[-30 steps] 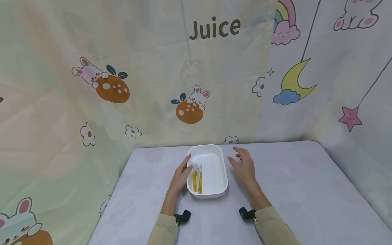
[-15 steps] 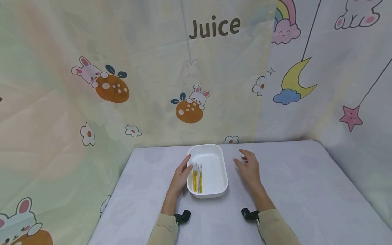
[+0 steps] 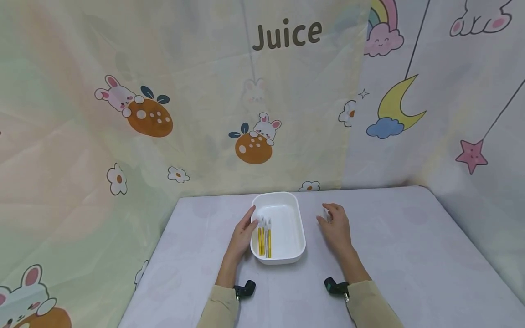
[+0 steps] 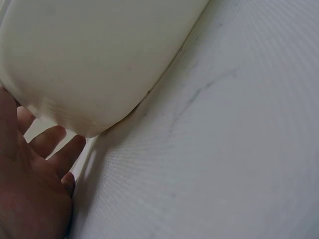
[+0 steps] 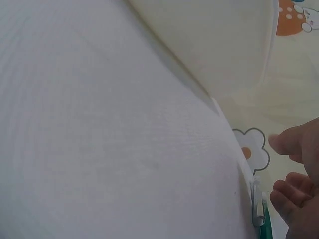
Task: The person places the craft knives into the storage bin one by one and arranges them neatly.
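Observation:
A white rectangular tray (image 3: 285,234) stands on the table, with several yellow-and-clear pens (image 3: 264,239) lying side by side along its left part. My left hand (image 3: 241,237) holds the tray's left side, thumb over the rim and fingers along the outer wall; the left wrist view shows those fingers (image 4: 65,149) against the tray. To the right of the tray, apart from it, is my right hand (image 3: 336,230), its thumb and fingers curved with a gap between them. Close to that hand in the right wrist view lie a clear, pen-like piece (image 5: 257,204) and a green one (image 5: 266,224), both partly cut off.
A pale cloth covers the table (image 3: 410,255). Printed fabric (image 3: 205,136) hangs upright behind it and along the sides. Each wrist carries a small black camera, one by the left sleeve (image 3: 217,307), the other by the right sleeve (image 3: 369,300).
My right hand has moved right and slightly nearer to me, away from the tray, and its fingers have drawn a little closer together. The left hand and the tray have stayed in place.

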### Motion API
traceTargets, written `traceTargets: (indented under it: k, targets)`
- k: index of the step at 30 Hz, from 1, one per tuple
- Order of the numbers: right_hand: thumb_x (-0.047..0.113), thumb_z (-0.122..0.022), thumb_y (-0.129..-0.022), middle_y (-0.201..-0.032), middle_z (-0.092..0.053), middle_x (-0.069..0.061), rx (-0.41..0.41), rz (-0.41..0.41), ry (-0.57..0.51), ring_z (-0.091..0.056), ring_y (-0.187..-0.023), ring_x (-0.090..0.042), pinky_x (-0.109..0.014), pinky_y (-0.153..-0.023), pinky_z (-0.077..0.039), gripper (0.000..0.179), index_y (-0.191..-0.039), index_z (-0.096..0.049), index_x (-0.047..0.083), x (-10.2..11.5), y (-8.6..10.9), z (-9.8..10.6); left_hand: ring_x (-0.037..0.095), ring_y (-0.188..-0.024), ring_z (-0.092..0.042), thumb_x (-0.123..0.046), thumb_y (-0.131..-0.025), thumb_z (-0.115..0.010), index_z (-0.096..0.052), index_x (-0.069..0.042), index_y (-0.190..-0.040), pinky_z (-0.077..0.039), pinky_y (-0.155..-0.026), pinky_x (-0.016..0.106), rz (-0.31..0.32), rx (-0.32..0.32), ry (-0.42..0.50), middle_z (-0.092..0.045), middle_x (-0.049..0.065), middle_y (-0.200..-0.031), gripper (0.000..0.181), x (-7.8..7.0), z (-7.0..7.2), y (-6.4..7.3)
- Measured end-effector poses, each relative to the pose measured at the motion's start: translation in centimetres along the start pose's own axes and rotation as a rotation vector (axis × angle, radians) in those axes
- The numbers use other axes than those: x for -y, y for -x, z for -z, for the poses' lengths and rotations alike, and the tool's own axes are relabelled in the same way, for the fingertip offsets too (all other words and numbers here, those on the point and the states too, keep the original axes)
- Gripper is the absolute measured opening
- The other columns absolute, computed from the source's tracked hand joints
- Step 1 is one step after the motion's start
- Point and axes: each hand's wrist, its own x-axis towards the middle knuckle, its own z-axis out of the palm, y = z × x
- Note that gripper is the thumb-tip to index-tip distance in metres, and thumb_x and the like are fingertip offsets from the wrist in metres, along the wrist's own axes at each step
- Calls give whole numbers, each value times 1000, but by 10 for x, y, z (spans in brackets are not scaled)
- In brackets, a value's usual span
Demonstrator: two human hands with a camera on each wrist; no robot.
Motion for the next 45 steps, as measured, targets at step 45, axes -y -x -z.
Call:
traceTargets:
  k: [45]
  targets:
    - [1,-75,-91,-122,-65,-20,172,62,283,-66,-107,-33,-48,-91,-61,38,-129,-70,0,4,7,1,14,-159,-27,-31,-108,-55,-44,-41,-156,-22,-131,48,-3,15,-5,-36,-16,-166,51,1,0,0]
